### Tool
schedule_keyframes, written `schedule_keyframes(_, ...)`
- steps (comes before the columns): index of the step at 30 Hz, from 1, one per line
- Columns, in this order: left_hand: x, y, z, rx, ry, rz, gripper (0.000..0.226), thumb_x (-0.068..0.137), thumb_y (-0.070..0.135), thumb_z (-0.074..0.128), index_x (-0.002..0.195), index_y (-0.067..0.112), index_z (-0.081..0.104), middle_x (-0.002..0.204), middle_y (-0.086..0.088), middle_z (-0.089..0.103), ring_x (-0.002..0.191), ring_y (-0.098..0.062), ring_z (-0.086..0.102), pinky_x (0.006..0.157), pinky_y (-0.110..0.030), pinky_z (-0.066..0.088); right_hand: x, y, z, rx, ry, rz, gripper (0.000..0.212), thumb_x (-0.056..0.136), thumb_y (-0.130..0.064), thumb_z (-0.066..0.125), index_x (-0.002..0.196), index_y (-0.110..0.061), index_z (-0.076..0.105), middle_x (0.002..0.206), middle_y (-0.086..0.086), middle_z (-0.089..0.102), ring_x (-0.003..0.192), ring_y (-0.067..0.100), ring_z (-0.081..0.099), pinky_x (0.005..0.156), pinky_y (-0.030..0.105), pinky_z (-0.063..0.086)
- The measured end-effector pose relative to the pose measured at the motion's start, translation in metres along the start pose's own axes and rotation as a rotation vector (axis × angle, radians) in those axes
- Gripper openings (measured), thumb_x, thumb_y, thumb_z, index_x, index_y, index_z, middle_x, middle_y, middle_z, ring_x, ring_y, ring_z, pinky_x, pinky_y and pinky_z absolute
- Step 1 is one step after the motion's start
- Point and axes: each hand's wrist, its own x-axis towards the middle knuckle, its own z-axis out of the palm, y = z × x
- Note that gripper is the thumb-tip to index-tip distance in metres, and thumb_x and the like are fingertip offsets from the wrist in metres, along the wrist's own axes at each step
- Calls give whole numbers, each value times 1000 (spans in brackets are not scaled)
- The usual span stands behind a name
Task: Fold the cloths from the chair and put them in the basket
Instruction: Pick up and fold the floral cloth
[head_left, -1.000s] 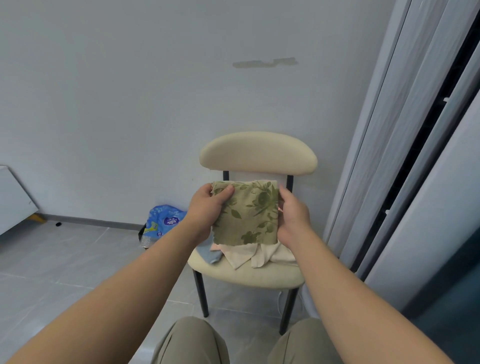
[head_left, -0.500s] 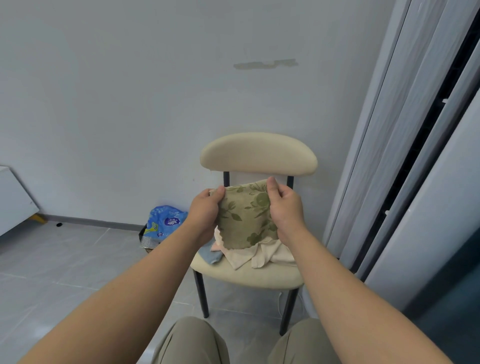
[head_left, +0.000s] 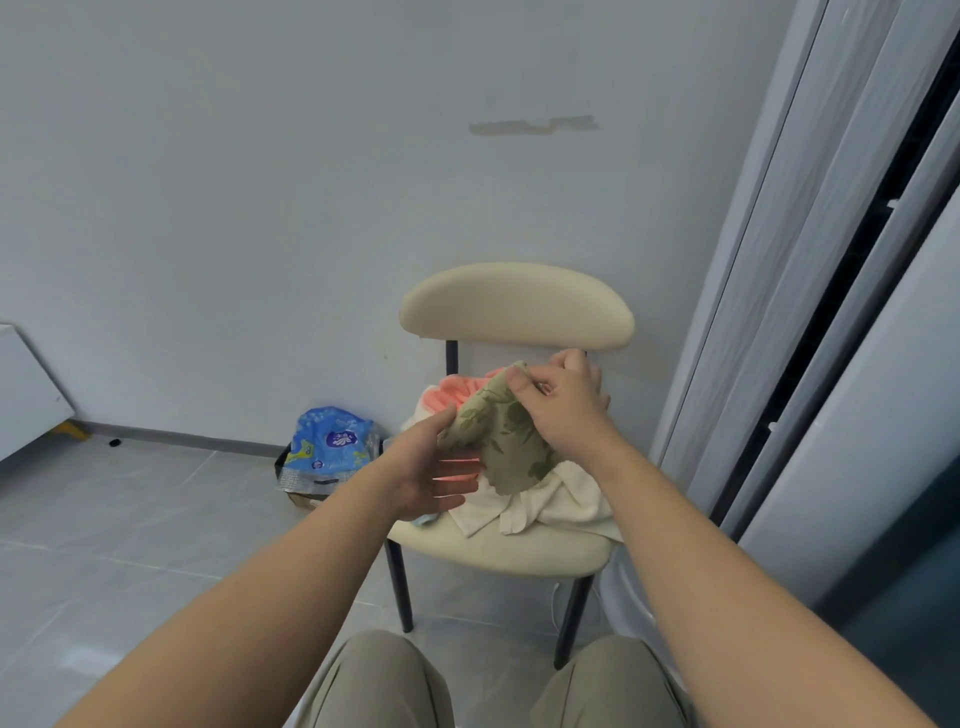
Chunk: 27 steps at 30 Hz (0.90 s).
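A green floral cloth (head_left: 498, 436) hangs folded above the cream chair (head_left: 519, 551). My right hand (head_left: 558, 402) pinches its top corner between thumb and fingers. My left hand (head_left: 434, 470) is just below and to the left, palm up with fingers straight, its thumb against the cloth's lower left edge. On the seat lie a cream cloth (head_left: 545, 506) and an orange-pink cloth (head_left: 457, 395). A bit of light blue cloth (head_left: 423, 519) peeks out under my left hand. No basket shows in this view.
A blue printed plastic bag (head_left: 330, 449) sits on the grey tiled floor left of the chair, against the wall. Grey door panels (head_left: 810, 312) stand close on the right. My knees (head_left: 493, 680) are at the bottom edge.
The right hand brought the cloth's right edge across to the left and now pinches the top alone. The left hand let go and dropped below, palm up. The orange-pink cloth behind came into view.
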Motion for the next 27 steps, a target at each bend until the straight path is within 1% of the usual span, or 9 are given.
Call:
schedule_keyframes(3,2,-3,3,122,51,60,66,91,73,52,118,16,71,111,-8,76,105,-28,71,104,-48,51,-2,1,-4,38,-25,12,41,97,-61,52,80,-30,73,93,-13,52,110,19,49,100,45,37)
schedule_keyframes(6,2,-2,7,154,15,72,62,91,73,53,120,20,69,112,-6,76,105,-27,72,102,-46,52,-4,2,-6,234,-59,41,39,98,-48,60,66,-29,73,75,-16,58,88,15,58,80,35,46)
schedule_keyframes(9,4,0,6,40,-3,40,57,92,65,59,121,17,69,114,-8,76,108,-27,71,101,-43,51,-4,2,-5,388,-46,120,28,95,-44,65,75,-31,79,83,-13,70,89,17,65,78,32,52)
schedule_keyframes(12,6,-2,3,-68,-11,21,51,92,51,66,123,11,67,121,-11,72,113,-28,67,96,-41,50,-3,4,-2,504,-18,230,25,90,-40,68,74,-25,80,80,-6,75,89,21,68,84,37,54)
schedule_keyframes(16,5,-2,2,-185,-20,59,40,92,33,70,123,9,66,115,-10,74,112,-26,68,86,-38,51,-1,9,2,779,-108,386,28,79,-41,74,94,-19,82,95,9,79,101,33,73,98,51,55)
schedule_keyframes(20,6,1,0,-243,-62,123,36,94,26,68,127,11,68,112,-5,77,109,-22,69,96,-37,50,0,12,7,958,-260,523,40,85,-37,77,121,-20,73,108,14,77,98,30,75,82,40,60)
schedule_keyframes(23,2,3,1,-241,-121,141,34,97,25,63,125,7,70,117,-9,76,109,-24,71,98,-39,52,1,12,11,999,-277,576,41,89,-35,74,128,-22,68,106,13,77,93,27,76,70,35,59)
schedule_keyframes(25,-4,5,5,-247,-111,171,30,99,20,61,124,4,69,113,-11,76,100,-23,74,89,-37,55,1,12,13,974,-258,578,37,92,-36,71,126,-22,69,105,12,78,94,26,76,68,33,59)
schedule_keyframes(27,0,6,6,-282,-38,251,42,97,14,65,138,8,59,119,-12,74,100,-24,74,79,-35,57,2,13,15,971,-203,556,32,95,-33,68,124,-20,70,104,10,78,96,25,76,68,32,59)
